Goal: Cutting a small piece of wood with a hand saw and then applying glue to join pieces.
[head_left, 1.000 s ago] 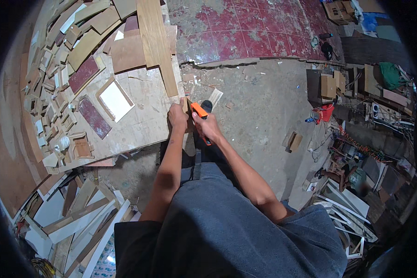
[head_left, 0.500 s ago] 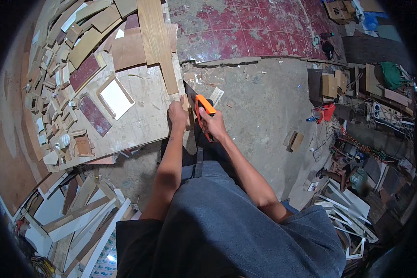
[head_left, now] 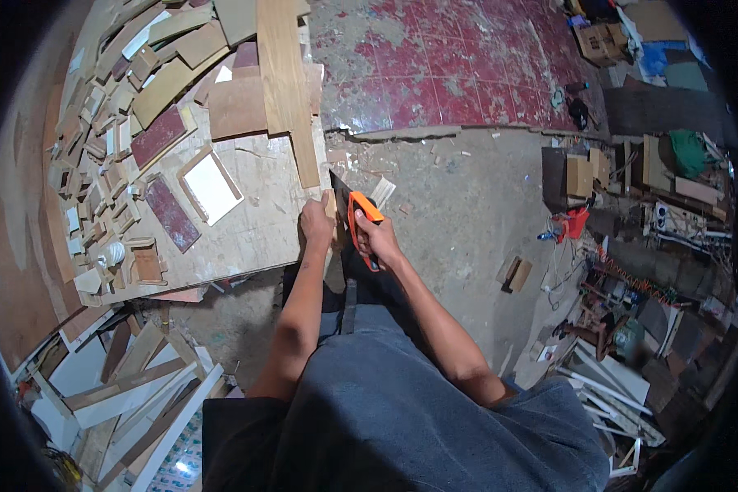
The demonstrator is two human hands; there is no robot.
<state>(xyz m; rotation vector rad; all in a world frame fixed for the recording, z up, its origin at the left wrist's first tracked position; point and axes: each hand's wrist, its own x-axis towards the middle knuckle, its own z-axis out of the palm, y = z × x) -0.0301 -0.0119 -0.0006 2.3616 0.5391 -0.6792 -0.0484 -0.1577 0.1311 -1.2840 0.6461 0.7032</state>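
Note:
My right hand [head_left: 381, 243] grips the orange handle of a handsaw [head_left: 361, 213], whose dark blade runs up toward the corner of the workbench [head_left: 254, 238]. My left hand [head_left: 316, 221] presses down on a small wooden piece [head_left: 330, 205] at the bench's right edge, just left of the saw. A long wooden plank [head_left: 287, 82] lies on the bench above my left hand, reaching to the top of the view.
Several wood offcuts and small frames [head_left: 115, 139] cover the bench's left side, with a white-faced framed panel [head_left: 211, 185]. Boards and strips [head_left: 131, 385] are piled on the floor at lower left. Clutter, boxes and a red object [head_left: 572, 223] stand at the right.
My right hand has pulled the saw back and down a little along the bench edge between strokes. My left hand stays on the wooden piece.

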